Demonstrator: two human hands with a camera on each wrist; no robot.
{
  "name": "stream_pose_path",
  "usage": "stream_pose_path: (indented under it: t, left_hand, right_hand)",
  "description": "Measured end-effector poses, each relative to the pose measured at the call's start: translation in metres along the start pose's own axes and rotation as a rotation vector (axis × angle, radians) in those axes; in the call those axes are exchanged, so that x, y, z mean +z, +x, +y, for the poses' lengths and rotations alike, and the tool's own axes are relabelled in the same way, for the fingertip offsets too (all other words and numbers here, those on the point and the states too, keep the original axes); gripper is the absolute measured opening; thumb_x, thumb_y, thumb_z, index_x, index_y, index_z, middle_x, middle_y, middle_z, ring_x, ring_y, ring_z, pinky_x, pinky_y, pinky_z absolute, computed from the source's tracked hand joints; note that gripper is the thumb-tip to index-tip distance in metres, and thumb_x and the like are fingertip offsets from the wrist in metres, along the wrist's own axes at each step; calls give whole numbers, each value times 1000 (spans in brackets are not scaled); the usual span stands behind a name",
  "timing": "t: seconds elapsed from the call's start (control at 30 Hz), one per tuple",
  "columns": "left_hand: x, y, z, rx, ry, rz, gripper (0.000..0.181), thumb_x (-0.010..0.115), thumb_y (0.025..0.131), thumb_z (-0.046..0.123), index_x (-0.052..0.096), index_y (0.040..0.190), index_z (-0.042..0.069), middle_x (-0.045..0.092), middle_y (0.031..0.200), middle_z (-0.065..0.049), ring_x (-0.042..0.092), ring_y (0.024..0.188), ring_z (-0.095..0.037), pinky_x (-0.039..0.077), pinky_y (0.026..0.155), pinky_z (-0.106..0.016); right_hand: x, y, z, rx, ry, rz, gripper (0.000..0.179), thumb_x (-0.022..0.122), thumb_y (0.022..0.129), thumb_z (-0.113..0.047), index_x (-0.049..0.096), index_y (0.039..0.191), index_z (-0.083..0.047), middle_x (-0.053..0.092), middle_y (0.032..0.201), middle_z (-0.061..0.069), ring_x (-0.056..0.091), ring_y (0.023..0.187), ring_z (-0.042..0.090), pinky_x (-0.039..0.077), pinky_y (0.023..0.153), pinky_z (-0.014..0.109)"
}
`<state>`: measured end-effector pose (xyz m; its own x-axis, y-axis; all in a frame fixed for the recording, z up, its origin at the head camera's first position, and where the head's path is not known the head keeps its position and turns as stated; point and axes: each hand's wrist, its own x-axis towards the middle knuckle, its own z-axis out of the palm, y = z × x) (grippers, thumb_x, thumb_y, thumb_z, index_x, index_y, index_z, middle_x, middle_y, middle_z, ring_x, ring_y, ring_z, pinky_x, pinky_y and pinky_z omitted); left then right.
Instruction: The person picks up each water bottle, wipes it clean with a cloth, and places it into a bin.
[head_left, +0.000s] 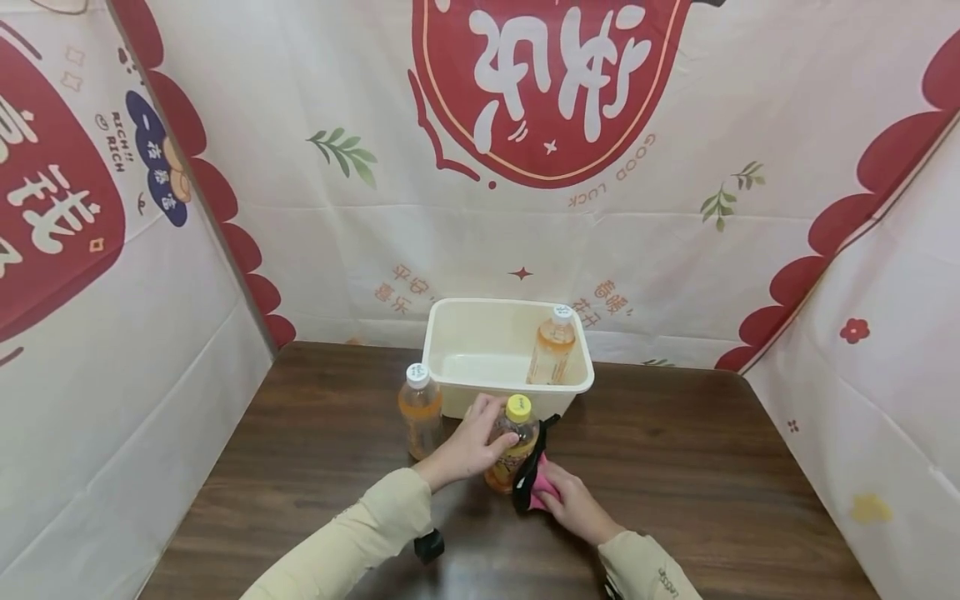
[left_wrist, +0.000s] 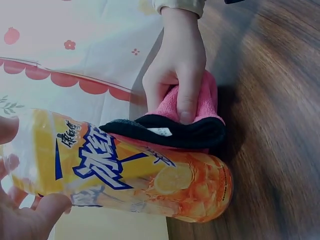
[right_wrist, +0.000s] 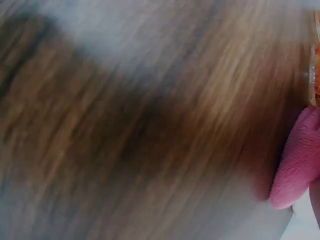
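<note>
A clear plastic bottle of orange tea drink (left_wrist: 105,160) with a yellow cap (head_left: 518,408) stands upright on the dark wooden table, close to the bin's front. My left hand (head_left: 468,442) grips its upper part, thumb and fingers on opposite sides. My right hand (head_left: 573,504) holds a pink cloth with black edging (left_wrist: 185,132) against the bottle's right side, low down. Part of the label is hidden behind the cloth. In the right wrist view, the pink cloth (right_wrist: 295,165) and a sliver of the bottle show at the right edge; the table is blurred.
A cream plastic bin (head_left: 480,398) sits at the table's back, holding a white-capped bottle (head_left: 553,354) at its right end. Another white-capped bottle (head_left: 422,412) stands left of my left hand. A small black object (head_left: 429,546) shows below the left sleeve. Printed cloth walls surround the table.
</note>
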<state>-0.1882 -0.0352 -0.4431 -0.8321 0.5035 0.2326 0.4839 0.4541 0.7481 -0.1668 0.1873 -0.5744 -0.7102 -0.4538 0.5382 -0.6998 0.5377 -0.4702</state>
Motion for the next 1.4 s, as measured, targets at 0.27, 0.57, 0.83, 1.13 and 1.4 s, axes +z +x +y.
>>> stream_pose_path:
  t: [0.27, 0.57, 0.83, 1.13, 1.4]
  left_hand:
    - [0, 2, -2, -38, -26, 6, 48, 55, 90, 25, 39, 131, 6, 39, 110, -8, 39, 103, -21, 39, 87, -40]
    - [-2, 3, -2, -12, -34, 23, 45, 57, 89, 21, 42, 129, 5, 40, 109, -9, 40, 102, -21, 38, 88, -40]
    - [1, 3, -1, -21, -36, 19, 46, 59, 87, 18, 44, 127, 4, 41, 108, -10, 40, 102, -22, 37, 90, -39]
    - [1, 4, -2, -27, -56, 26, 46, 59, 88, 23, 42, 128, 6, 41, 112, -10, 40, 107, -23, 37, 93, -42]
    - [2, 3, -2, -8, -37, 31, 47, 59, 87, 21, 42, 127, 4, 42, 113, -13, 41, 108, -26, 36, 93, -45]
  right_hand:
    - [-21, 20, -16, 70, 97, 72, 23, 70, 72, 6, 66, 90, -8, 65, 97, 8, 60, 86, 11, 44, 77, 14]
    - [-78, 73, -45, -67, 71, 76, 36, 68, 69, 12, 65, 103, 0, 60, 113, 21, 54, 110, 17, 34, 93, 11]
    - [-73, 71, -49, -72, 56, 108, 29, 68, 67, 13, 65, 92, -3, 63, 104, 17, 58, 94, 15, 43, 79, 13]
    - [-43, 43, -45, 18, 108, 157, 25, 69, 63, 17, 64, 84, 3, 65, 91, 19, 61, 89, 13, 45, 75, 13]
    - [-7, 7, -8, 104, 138, -35, 20, 69, 73, 5, 62, 84, -11, 62, 85, 3, 52, 72, 4, 45, 60, 22]
